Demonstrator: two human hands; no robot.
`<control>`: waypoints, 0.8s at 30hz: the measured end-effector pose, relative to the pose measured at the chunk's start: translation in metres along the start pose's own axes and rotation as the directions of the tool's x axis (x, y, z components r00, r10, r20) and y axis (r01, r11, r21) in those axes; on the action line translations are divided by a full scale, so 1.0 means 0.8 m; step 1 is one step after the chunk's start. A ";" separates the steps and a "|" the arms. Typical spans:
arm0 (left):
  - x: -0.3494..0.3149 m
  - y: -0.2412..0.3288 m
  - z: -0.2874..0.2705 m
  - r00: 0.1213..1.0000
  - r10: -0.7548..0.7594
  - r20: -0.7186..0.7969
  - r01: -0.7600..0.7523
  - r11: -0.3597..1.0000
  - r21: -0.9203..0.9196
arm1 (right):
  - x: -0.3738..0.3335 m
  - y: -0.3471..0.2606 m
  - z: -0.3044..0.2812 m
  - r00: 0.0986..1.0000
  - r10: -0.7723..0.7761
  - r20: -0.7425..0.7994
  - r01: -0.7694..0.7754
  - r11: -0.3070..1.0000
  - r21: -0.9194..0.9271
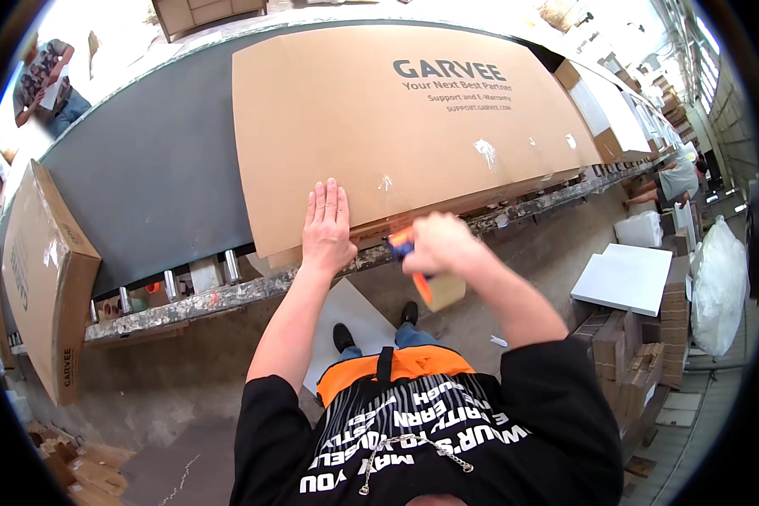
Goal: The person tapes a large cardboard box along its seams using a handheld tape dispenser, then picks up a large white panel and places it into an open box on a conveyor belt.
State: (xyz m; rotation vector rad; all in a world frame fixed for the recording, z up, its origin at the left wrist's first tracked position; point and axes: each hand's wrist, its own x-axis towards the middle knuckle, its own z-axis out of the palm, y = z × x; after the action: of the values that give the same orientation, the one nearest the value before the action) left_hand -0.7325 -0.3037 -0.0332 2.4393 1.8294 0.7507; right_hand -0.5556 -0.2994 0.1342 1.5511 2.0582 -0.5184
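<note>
A large flat brown cardboard box (329, 110) lies on the dark conveyor belt in front of me. My left hand (327, 228) rests flat on its near edge, fingers stretched out and holding nothing. To the right, my right hand (447, 246) is closed round an orange and blue tape dispenser (428, 282) beside the box's near side. A roll of tape (447, 293) shows under that hand. White scuffs or torn patches mark the box top near its front edge. Where the dispenser meets the box, if at all, is hard to tell.
Another brown box (46, 270) stands tilted at the belt's left. The worn conveyor rail (202, 302) runs between me and the belt (143, 185). White panels (622, 278) lie on stacked cardboard at right, near a plastic-wrapped bundle (718, 287). One person (46, 88) stands far left, another (679, 179) far right.
</note>
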 end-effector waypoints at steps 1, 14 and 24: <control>-0.003 0.002 -0.007 1.000 0.006 -0.005 -0.006 1.000 0.008 | -0.005 0.001 0.027 0.999 0.032 0.013 -0.032 0.999 0.003; 0.016 0.033 -0.047 0.932 -0.159 0.327 0.089 0.972 0.218 | 0.007 0.037 0.111 0.983 -0.145 -0.115 0.168 0.960 0.222; 0.189 0.229 0.044 0.804 0.273 0.528 -0.325 0.946 0.005 | -0.059 0.304 0.178 0.970 0.029 -0.242 0.065 0.926 0.372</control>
State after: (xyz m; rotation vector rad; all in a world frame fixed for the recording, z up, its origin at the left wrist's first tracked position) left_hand -0.5227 -0.2160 0.0427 2.6667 1.3178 -0.0320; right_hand -0.2879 -0.3511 0.0493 1.8992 2.2544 -0.8075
